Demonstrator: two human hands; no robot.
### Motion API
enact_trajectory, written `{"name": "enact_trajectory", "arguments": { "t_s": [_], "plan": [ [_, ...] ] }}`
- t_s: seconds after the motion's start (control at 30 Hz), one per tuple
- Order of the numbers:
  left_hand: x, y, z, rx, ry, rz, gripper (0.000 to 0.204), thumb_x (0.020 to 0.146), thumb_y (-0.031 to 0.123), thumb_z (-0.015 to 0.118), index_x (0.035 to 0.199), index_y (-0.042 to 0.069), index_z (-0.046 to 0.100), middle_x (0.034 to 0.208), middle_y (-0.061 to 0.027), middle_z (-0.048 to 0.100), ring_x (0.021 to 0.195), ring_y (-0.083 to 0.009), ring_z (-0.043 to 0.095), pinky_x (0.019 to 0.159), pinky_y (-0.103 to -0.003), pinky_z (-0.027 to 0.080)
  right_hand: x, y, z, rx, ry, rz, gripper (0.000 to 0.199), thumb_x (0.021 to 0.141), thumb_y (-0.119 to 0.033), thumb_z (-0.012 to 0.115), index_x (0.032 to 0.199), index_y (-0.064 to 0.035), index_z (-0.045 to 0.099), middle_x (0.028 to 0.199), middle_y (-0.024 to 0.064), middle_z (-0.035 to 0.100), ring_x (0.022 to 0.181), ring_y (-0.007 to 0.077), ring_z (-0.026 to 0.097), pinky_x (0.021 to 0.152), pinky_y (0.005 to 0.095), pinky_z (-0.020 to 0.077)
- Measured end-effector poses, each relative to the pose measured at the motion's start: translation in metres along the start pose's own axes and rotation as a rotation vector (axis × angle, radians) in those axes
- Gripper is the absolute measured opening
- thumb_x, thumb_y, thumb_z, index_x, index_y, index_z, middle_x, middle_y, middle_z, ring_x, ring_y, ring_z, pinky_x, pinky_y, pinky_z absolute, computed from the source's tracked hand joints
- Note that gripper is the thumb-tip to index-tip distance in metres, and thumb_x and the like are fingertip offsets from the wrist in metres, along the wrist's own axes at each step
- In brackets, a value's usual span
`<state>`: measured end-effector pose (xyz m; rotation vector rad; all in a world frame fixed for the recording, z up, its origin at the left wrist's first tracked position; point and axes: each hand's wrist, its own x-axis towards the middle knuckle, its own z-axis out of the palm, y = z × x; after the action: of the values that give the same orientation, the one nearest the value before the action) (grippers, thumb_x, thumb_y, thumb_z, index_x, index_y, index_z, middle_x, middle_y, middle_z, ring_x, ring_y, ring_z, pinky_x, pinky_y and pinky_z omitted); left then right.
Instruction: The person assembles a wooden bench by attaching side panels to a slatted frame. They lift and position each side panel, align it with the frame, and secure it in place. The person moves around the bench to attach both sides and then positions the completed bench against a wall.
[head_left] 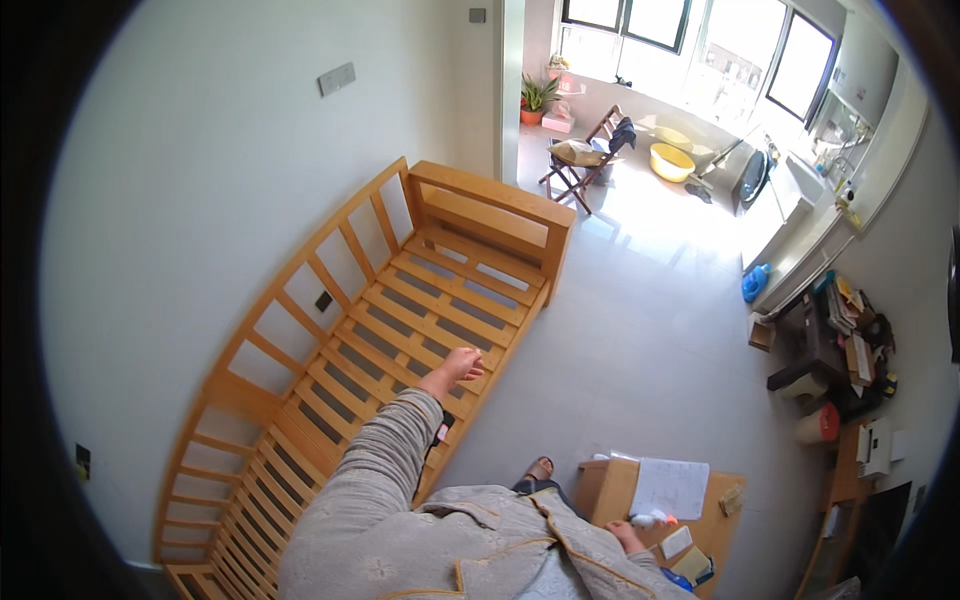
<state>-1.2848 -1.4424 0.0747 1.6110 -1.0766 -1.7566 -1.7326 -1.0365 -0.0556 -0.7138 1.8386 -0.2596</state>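
My left hand [463,366] reaches out over the slats of a wooden sofa frame [400,318], its fingers curled in with nothing visible in them. Whether it touches the slats I cannot tell. By the sleeve, a small black thing with a pink patch [441,432] lies at the frame's front edge. Low on the right, my right hand [625,537] is at a small wooden table [722,520], beside a white object with an orange part [655,519]. Its fingers are small and partly hidden. White paper sheets [672,487] lie just beyond it.
On the table are also a white pad [677,542] and a clear packet [733,498]. A dark shelf [805,345] with boxes stands along the right wall. Farther off are a folding chair [580,155], a yellow basin [671,162], a potted plant [540,95] and a blue jug [756,284].
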Motion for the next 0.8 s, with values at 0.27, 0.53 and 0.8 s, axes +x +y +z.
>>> {"name": "enact_trajectory", "arguments": {
  "t_s": [0.27, 0.53, 0.8],
  "plan": [
    [0.199, 0.136, 0.044, -0.071, 0.058, -0.019, 0.029, 0.094, 0.031, 0.044, 0.105, 0.005, 0.051, 0.097, -0.0083, 0.059, 0.079, -0.0178, 0.062, 0.065, -0.03, 0.05, 0.284, -0.241, -0.19, -0.276, 0.261, -0.426, 0.023, 0.083, -0.021, 0.055, 0.088, -0.0013, 0.065, 0.072, 0.0086, 0.065, 0.064, 0.0148, 0.062, 0.059, 0.0292, 0.0495],
    [0.459, 0.22, 0.023, -0.131, 0.231, -0.1, 0.03, 0.092, 0.033, 0.044, 0.099, 0.005, 0.051, 0.089, -0.007, 0.058, 0.067, -0.0163, 0.06, 0.055, -0.028, 0.048, 0.398, -0.48, -0.28, -0.331, 0.031, -0.311, 0.026, 0.083, -0.027, 0.058, 0.093, -0.005, 0.066, 0.079, 0.0104, 0.067, 0.071, 0.0173, 0.065, 0.07, 0.0314, 0.0502],
    [0.656, 0.304, 0.025, -0.149, 0.357, -0.172, 0.032, 0.091, 0.035, 0.046, 0.091, 0.004, 0.052, 0.08, -0.0058, 0.057, 0.064, -0.0161, 0.057, 0.052, -0.031, 0.047, 0.533, -0.619, -0.425, -0.419, -0.091, -0.147, 0.023, 0.085, -0.02, 0.055, 0.093, -0.0005, 0.065, 0.077, 0.0082, 0.067, 0.067, 0.0159, 0.064, 0.059, 0.0286, 0.0508]
  ]
}}
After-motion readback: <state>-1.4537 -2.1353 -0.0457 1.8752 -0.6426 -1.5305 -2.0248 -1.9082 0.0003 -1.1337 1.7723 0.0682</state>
